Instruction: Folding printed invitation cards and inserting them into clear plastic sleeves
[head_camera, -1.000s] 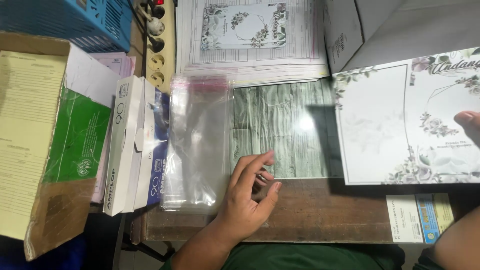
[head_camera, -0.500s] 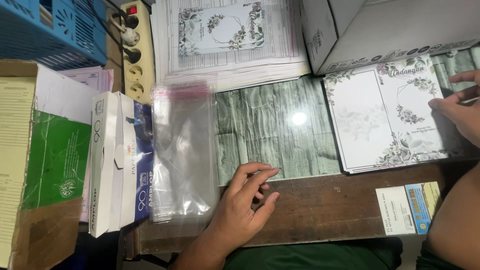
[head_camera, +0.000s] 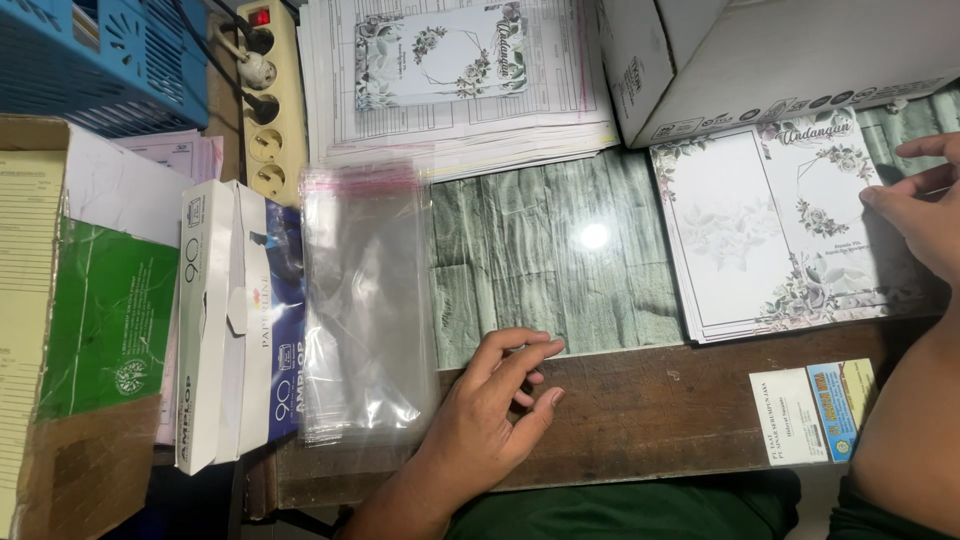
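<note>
My left hand (head_camera: 488, 412) rests on the brown wooden table edge (head_camera: 650, 420), fingers loosely curled, holding nothing. It lies just right of a stack of clear plastic sleeves (head_camera: 362, 300). My right hand (head_camera: 918, 212) lies flat with its fingertips on a stack of floral printed cards (head_camera: 770, 230) at the right. Another floral card (head_camera: 440, 55) tops a pile of papers (head_camera: 460, 130) at the back. A glass-covered, grey-green patterned surface (head_camera: 540, 260) lies between the sleeves and the cards.
A white and blue envelope box (head_camera: 230, 320) lies left of the sleeves. Further left is an open cardboard box with green and yellow paper (head_camera: 80, 320). A power strip (head_camera: 265, 100), a blue crate (head_camera: 100, 55), a white carton (head_camera: 780, 60) and small labels (head_camera: 812, 412) surround the work area.
The view has shifted, so everything sits further left and lower in frame. My right hand has come further onto the floral cards. My left hand stays near the sleeves.
</note>
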